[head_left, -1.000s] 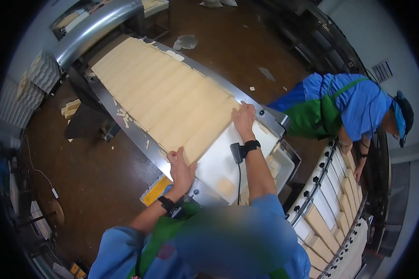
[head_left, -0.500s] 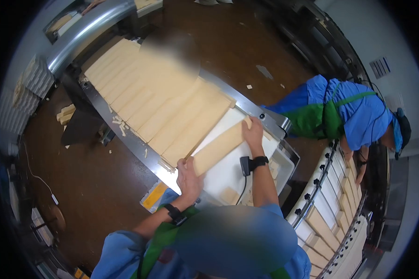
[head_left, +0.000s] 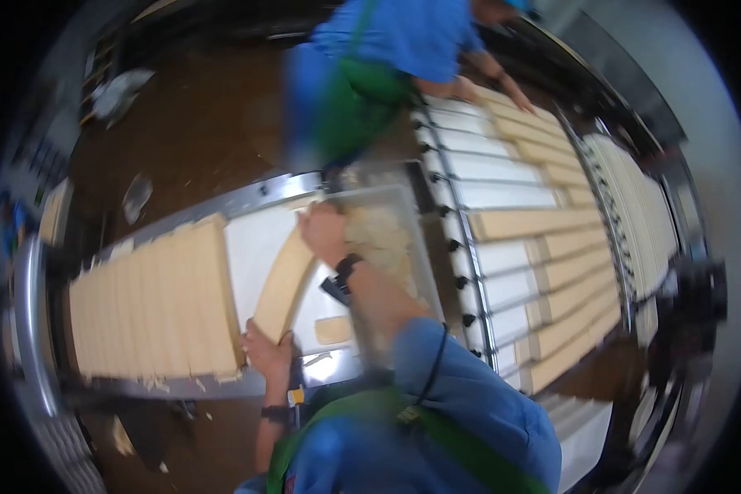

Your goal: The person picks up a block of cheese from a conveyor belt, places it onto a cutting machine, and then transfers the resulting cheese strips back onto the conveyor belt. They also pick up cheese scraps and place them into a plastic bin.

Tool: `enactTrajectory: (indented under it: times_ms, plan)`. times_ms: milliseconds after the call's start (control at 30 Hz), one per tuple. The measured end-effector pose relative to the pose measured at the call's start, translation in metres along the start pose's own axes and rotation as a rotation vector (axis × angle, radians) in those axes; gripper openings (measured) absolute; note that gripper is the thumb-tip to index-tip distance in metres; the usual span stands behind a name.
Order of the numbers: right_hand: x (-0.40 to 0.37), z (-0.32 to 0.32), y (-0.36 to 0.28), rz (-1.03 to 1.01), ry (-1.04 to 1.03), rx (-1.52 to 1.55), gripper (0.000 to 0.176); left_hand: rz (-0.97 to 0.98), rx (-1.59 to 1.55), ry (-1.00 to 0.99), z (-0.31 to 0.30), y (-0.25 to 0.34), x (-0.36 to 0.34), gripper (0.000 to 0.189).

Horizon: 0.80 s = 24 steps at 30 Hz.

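A long pale dough strip is held at both ends, slightly bowed, above the white belt surface. My left hand is closed on its near end, beside the row of dough strips. My right hand grips the far end, close to the clear bin of dough scraps. A short dough piece lies on the white surface to the right of the held strip.
To the right stands a laned conveyor carrying dough strips between thin rails. A co-worker in blue with a green apron leans over its far end, hands on strips. A steel roller is at the far left.
My view has swung right, toward the laned conveyor. The held strip has come away from the row's edge, turned toward the bin, and now bows. Both hands still hold it.
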State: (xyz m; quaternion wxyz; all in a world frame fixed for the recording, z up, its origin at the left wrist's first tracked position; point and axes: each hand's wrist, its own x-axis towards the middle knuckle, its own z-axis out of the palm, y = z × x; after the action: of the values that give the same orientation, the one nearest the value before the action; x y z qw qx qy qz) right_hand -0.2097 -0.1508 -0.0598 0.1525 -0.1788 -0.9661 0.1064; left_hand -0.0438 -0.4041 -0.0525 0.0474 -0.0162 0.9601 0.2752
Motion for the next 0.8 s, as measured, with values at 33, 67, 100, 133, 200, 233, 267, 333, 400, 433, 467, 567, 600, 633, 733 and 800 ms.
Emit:
enactTrajectory:
  times_ms: [33, 67, 100, 133, 200, 233, 267, 333, 400, 433, 467, 567, 600, 633, 733, 800]
  plan:
    - [-0.004, -0.005, 0.009, 0.035, 0.017, 0.029, 0.042, -0.013, -0.018, 0.047, 0.004, 0.002, -0.002, 0.097]
    - [-0.014, -0.015, 0.022, 0.084, 0.038, 0.020, 0.042, -0.037, -0.036, 0.101, 0.006, 0.005, -0.004, 0.095]
    - [-0.026, -0.023, 0.031, 0.099, 0.075, 0.081, 0.040, 0.004, -0.029, 0.085, 0.006, 0.011, -0.006, 0.095]
    - [-0.032, -0.032, 0.041, 0.105, 0.110, 0.144, 0.039, 0.073, -0.037, 0.090, 0.005, 0.018, -0.009, 0.094]
    - [-0.048, -0.058, 0.076, 0.186, 0.177, 0.183, 0.038, 0.210, -0.073, 0.128, 0.014, 0.033, -0.014, 0.086]
    - [-0.058, -0.076, 0.097, 0.239, 0.234, 0.221, 0.037, 0.231, -0.069, 0.118, 0.017, 0.047, -0.015, 0.086]
    - [-0.070, -0.105, 0.118, 0.242, 0.276, 0.157, 0.036, 0.295, -0.102, 0.106, 0.022, 0.067, -0.016, 0.084]
    - [-0.091, -0.145, 0.172, 0.292, 0.394, -0.003, 0.033, 0.395, -0.169, 0.062, 0.033, 0.107, -0.018, 0.080]
    - [-0.107, -0.173, 0.221, 0.453, 0.564, -0.034, 0.029, 0.518, -0.182, 0.026, 0.041, 0.157, -0.026, 0.080]
    - [-0.115, -0.199, 0.241, 0.563, 0.665, 0.029, 0.027, 0.627, -0.199, 0.000, 0.044, 0.184, -0.030, 0.080]
    - [-0.123, -0.215, 0.266, 0.572, 0.732, -0.007, 0.028, 0.643, -0.202, -0.005, 0.048, 0.211, -0.035, 0.080]
    - [-0.145, -0.244, 0.338, 0.772, 0.703, -0.073, 0.035, 0.852, -0.097, -0.050, 0.054, 0.280, -0.054, 0.080]
    - [-0.152, -0.247, 0.361, 0.780, 0.710, -0.074, 0.035, 0.892, -0.047, -0.122, 0.057, 0.300, -0.060, 0.082]
    - [-0.157, -0.247, 0.383, 0.824, 0.633, -0.051, 0.038, 0.930, 0.003, -0.193, 0.059, 0.317, -0.065, 0.085]
    - [-0.162, -0.243, 0.437, 0.870, 0.451, -0.015, 0.043, 0.968, 0.038, -0.267, 0.070, 0.357, -0.073, 0.087]
    - [-0.157, -0.236, 0.460, 0.874, 0.345, 0.002, 0.046, 0.969, 0.076, -0.337, 0.075, 0.381, -0.069, 0.091]
